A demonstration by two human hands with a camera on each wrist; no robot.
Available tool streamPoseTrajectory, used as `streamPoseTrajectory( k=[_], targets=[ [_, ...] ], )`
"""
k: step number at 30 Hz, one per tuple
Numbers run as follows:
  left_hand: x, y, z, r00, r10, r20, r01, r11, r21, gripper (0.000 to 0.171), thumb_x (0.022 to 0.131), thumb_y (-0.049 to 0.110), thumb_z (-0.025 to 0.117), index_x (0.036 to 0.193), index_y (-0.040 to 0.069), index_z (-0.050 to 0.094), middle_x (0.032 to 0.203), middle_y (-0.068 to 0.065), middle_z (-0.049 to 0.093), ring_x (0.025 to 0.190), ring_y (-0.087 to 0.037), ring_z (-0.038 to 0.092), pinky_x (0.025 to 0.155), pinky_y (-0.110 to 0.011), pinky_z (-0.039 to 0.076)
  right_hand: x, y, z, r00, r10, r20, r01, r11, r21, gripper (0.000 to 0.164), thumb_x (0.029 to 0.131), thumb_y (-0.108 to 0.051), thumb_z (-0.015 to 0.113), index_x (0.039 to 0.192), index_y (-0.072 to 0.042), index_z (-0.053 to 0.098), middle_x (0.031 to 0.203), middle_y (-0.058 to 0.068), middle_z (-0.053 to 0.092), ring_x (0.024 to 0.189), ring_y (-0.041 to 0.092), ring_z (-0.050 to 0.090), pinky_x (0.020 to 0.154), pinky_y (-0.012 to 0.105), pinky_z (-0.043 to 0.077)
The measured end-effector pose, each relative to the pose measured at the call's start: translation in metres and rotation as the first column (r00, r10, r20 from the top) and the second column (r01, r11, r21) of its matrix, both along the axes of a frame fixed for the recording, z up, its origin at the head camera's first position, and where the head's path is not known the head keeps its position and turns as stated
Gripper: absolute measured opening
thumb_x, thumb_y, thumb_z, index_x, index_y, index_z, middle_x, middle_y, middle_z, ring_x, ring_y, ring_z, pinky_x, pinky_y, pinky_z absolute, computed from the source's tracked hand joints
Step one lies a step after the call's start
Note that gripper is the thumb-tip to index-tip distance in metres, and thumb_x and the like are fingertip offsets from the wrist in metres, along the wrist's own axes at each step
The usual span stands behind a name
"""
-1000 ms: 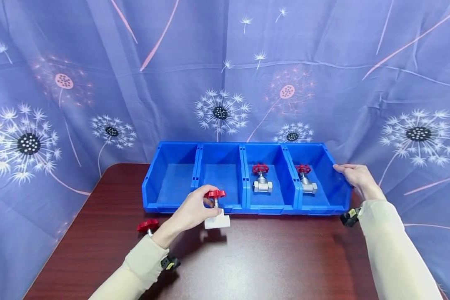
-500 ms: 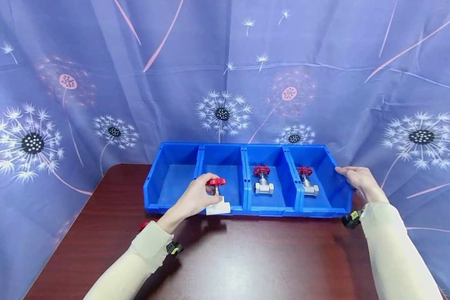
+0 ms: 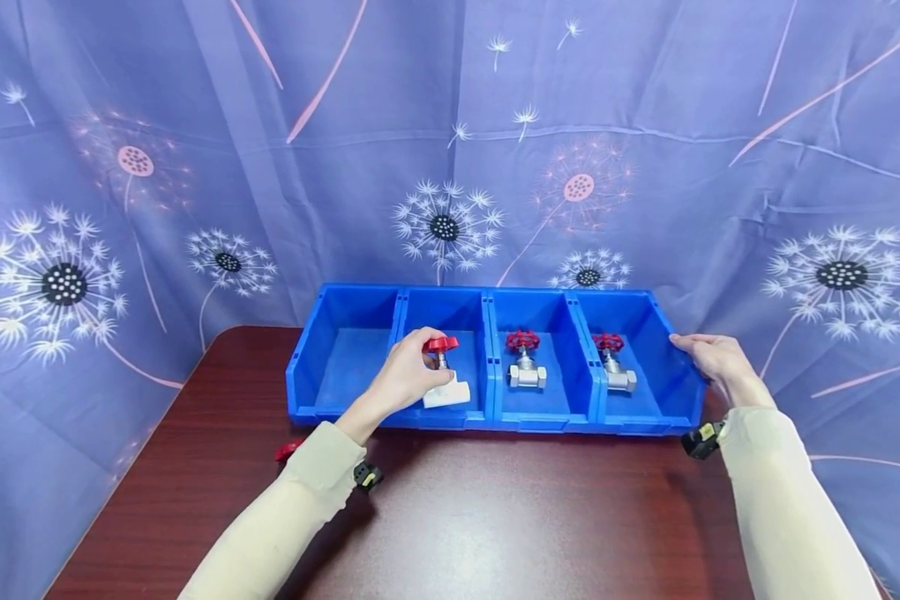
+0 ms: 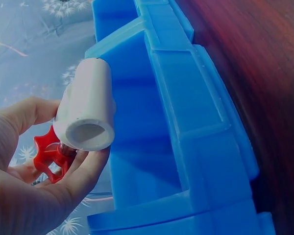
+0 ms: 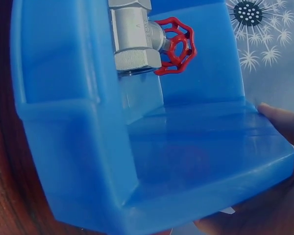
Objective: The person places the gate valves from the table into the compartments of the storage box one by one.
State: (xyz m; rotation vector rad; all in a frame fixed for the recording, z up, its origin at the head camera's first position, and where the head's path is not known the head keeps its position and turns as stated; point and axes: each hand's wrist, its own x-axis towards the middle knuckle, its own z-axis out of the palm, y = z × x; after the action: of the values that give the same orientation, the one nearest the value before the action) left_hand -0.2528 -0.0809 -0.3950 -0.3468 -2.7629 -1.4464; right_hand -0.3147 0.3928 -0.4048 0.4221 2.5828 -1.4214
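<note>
My left hand [image 3: 403, 377] grips a white plastic valve [image 3: 448, 395] with a red handle, over the second compartment from the left of a blue storage bin [image 3: 356, 367]. In the left wrist view, thumb and fingers close round the white body [image 4: 90, 105], and the red handle [image 4: 51, 156] points towards the palm. Whether the valve touches the compartment floor, I cannot tell. At the bin's right end my right hand [image 3: 726, 368] holds the side wall, thumb at the rim and fingers outside, as the right wrist view also shows.
One metal valve [image 3: 527, 375] with a red handwheel lies in the third compartment, another metal valve [image 3: 619, 379] in the rightmost. A red handle [image 3: 287, 451] on the brown table [image 3: 540, 517] is partly hidden by my left sleeve. A patterned curtain [image 3: 330, 208] hangs behind the bin.
My left hand has carried the white valve forward and slightly right, from in front of the bin to over the second compartment. The right hand keeps its hold on the end wall.
</note>
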Motion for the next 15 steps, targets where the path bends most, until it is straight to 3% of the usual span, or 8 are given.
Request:
streamPoseTrajectory(
  k=[7, 15],
  targets=[
    [-0.013, 0.006, -0.005, 1.0, 0.021, 0.006, -0.021, 0.999, -0.03, 0.05, 0.081, 0.014, 0.079, 0.125, 0.007, 0.056, 0.109, -0.008, 0.056, 0.082, -0.023, 0.055, 0.065, -0.033, 0.047, 0.001, -0.002, -0.001, 1.0, -0.021, -0.009, 0.021, 1.0, -0.006, 0.07, 0.098, -0.047, 0.052, 0.143, 0.005, 0.041, 0.141, 0.034, 0.04, 0.117, 0.041, 0.052, 0.093, 0.052, 0.047],
    [-0.027, 0.013, -0.012, 0.998, 0.059, 0.026, -0.056, 0.995, -0.087, 0.051, 0.08, 0.012, 0.077, 0.127, 0.007, 0.056, 0.115, -0.008, 0.056, 0.093, -0.025, 0.054, 0.067, -0.033, 0.048, 0.0, -0.001, -0.002, 1.0, -0.028, -0.004, 0.028, 1.0, -0.012, 0.073, 0.097, -0.05, 0.051, 0.144, 0.005, 0.04, 0.141, 0.035, 0.039, 0.121, 0.045, 0.049, 0.095, 0.052, 0.045]
  ],
)
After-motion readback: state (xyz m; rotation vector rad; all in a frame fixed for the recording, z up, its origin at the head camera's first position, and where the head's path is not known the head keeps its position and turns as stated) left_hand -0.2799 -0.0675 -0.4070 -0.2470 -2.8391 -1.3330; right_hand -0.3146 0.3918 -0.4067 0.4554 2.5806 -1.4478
